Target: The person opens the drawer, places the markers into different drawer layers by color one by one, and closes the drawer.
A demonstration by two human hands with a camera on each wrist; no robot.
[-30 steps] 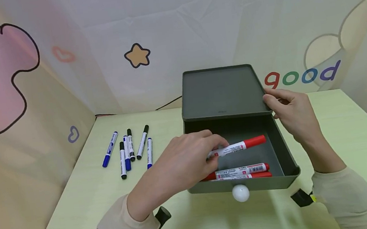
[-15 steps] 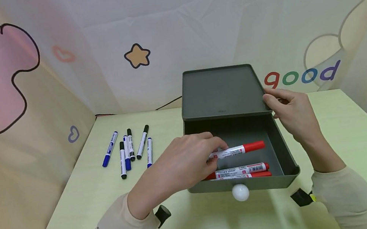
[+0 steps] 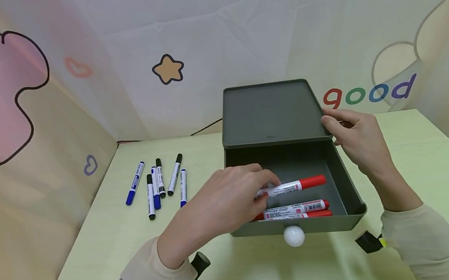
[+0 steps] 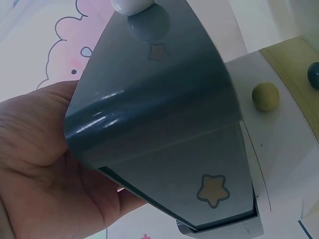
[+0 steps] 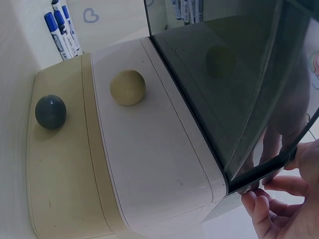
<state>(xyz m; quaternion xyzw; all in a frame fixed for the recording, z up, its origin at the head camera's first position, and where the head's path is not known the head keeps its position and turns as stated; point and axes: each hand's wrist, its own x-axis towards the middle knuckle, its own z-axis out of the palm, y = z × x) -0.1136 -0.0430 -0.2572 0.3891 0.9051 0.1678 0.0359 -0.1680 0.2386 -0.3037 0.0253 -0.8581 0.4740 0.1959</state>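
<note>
In the head view my left hand [image 3: 227, 200] reaches into the pulled-out grey drawer [image 3: 327, 225] and pinches a red-capped marker [image 3: 313, 181]. Its left end is hidden by the fingers. Two more red markers [image 3: 296, 208] lie along the drawer's front wall, partly covered by the hand. A white round knob [image 3: 294, 236] sits on that front. My right hand [image 3: 361, 142] grips the right edge of the grey drawer cabinet [image 3: 271, 113], thumb near the top rim. In the right wrist view, the fingers [image 5: 289, 186] curl at the dark cabinet edge.
Several blue and black markers [image 3: 150, 196] lie loose on the table [image 3: 111, 247] to the left. Below the grey drawer, the right wrist view shows a white drawer [image 5: 154, 149] with a yellow knob [image 5: 128, 87] and a yellow drawer [image 5: 65, 189] with a dark knob [image 5: 50, 112].
The red marker in my left hand has come down a little inside the drawer and lies more level. My right hand stays at the cabinet edge.
</note>
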